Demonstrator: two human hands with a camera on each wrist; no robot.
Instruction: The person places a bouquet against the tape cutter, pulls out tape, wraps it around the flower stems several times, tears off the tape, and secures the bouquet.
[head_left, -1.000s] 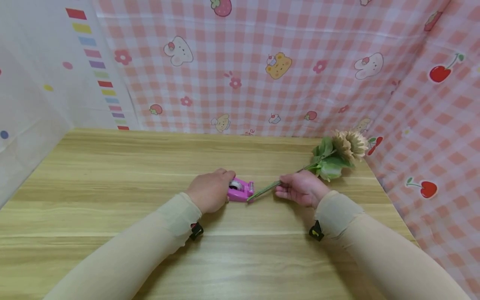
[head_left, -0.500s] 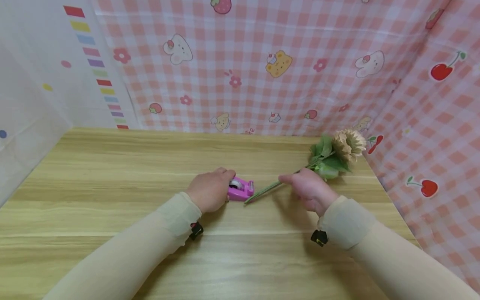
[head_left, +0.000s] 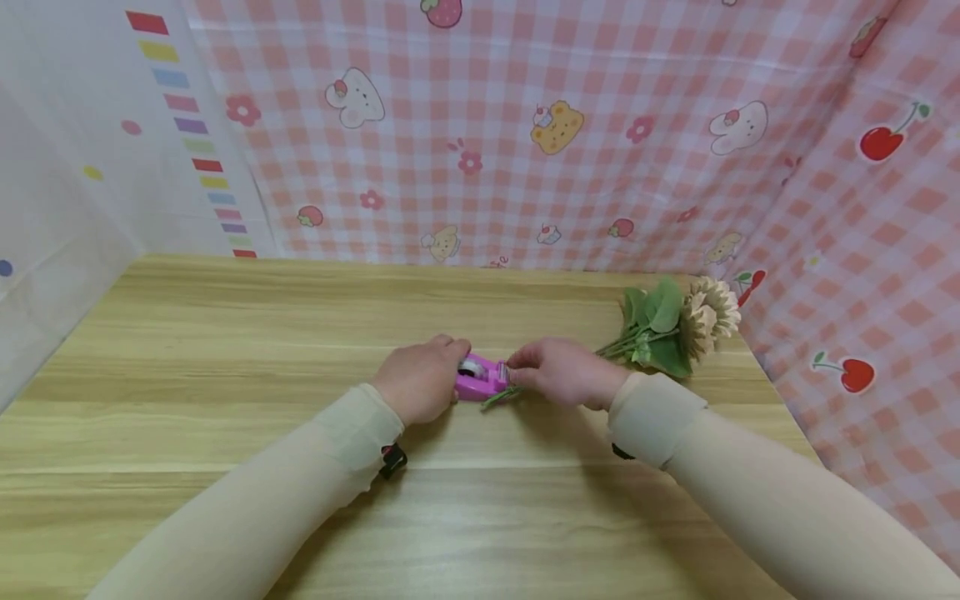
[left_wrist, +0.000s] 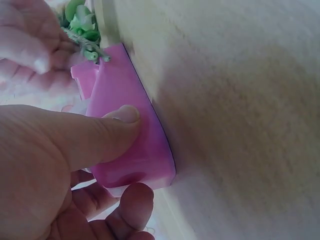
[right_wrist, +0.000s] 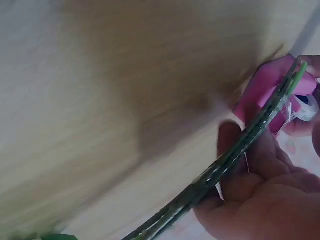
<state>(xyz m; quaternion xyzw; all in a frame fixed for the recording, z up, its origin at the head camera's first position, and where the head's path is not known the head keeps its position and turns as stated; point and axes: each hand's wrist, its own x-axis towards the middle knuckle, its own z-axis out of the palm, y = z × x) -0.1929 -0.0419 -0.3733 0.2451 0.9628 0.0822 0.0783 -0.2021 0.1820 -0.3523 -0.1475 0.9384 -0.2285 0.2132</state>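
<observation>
A pink tape dispenser (head_left: 480, 387) stands on the table, a tape roll showing in its opening. My left hand (head_left: 420, 379) grips its rear end, thumb along one side in the left wrist view. My right hand (head_left: 566, 373) is at the cutter end, its thumb and index finger close to the toothed edge; whether they pinch tape is hidden. The same hand holds the green stems (right_wrist: 200, 187) of artificial flowers, which cross its fingers in the right wrist view. The stem ends lie in front of the dispenser, while beige blooms (head_left: 711, 317) and leaves (head_left: 663, 308) stick out to the right.
A wood-grain table (head_left: 247, 358) lies beneath both hands. Pink checked cloth (head_left: 480, 100) hangs along its back edge, with another checked cloth (head_left: 885, 250) on the right and a white one (head_left: 60, 200) on the left. The blooms lie close to the back right corner.
My right hand has moved left along the stems to the dispenser's cutter end. The blooms have turned and shifted slightly right and down. My left hand and the dispenser have stayed in place.
</observation>
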